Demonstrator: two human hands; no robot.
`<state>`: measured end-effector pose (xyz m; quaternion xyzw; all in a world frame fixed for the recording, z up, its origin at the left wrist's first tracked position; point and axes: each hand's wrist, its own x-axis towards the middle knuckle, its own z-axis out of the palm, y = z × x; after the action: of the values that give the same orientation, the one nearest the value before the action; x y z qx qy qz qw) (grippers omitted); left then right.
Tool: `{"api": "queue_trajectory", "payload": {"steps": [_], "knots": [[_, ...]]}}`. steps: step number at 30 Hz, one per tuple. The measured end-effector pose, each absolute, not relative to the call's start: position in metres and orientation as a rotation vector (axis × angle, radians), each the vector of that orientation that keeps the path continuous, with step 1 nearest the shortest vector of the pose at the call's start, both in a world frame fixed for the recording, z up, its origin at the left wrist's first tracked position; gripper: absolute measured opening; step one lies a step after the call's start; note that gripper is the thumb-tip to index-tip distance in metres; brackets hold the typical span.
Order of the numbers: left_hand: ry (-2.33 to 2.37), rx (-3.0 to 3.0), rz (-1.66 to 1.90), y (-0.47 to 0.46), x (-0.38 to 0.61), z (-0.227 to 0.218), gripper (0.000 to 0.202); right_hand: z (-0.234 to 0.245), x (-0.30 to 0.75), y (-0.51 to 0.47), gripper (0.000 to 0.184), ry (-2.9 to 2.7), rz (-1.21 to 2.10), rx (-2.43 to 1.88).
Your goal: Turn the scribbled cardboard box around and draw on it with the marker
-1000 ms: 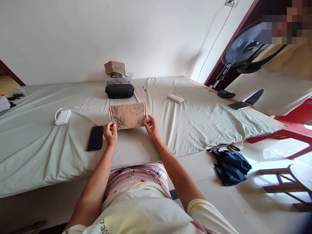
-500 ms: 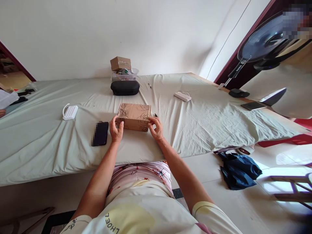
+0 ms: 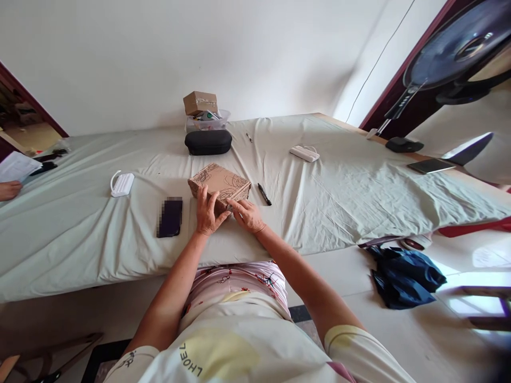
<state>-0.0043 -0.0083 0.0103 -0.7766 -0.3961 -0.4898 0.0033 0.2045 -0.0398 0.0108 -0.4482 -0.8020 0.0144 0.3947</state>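
A brown cardboard box point(image 3: 219, 182) with black scribbled loops on its top lies turned at an angle on the cloth-covered table, one corner towards me. My left hand point(image 3: 207, 211) grips its near left side, fingers at the top edge and thumb by the near corner. At that same corner, my right hand point(image 3: 246, 215) has its fingers bent against the box, close to the left thumb. What lies under the right fingertips is hidden. A black marker pen point(image 3: 264, 194) lies just right of the box. To the left of my left hand rests a dark phone point(image 3: 170, 217).
Behind the box are a black case point(image 3: 208, 142) and a clear plastic tub point(image 3: 199, 125) topped by a small carton point(image 3: 200, 102). White cord-looped devices lie left point(image 3: 123, 184) and right point(image 3: 304, 153). Another person's hand point(image 3: 10, 190) is near papers point(image 3: 19, 166) at far left.
The box has been turned so a corner faces me. My hands have moved from its two sides to that corner, close together. The marker pen now shows fully.
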Motion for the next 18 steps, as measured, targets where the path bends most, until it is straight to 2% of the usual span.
{"api": "queue_trajectory", "payload": {"steps": [10, 15, 18], "knots": [[-1.196, -2.466, -1.612, -0.004, -0.004, 0.008, 0.056, 0.005, 0.236, -0.018, 0.056, -1.411, 0.182, -1.447], [-1.334, -2.385, -1.709, -0.001, -0.006, 0.005, 0.049, 0.003, 0.239, -0.014, 0.029, -1.509, 0.251, -1.447], [-1.499, -2.256, -1.774, 0.003, -0.009, 0.002, 0.05, 0.005, 0.236, -0.018, 0.023, -1.625, 0.302, -1.402]]}}
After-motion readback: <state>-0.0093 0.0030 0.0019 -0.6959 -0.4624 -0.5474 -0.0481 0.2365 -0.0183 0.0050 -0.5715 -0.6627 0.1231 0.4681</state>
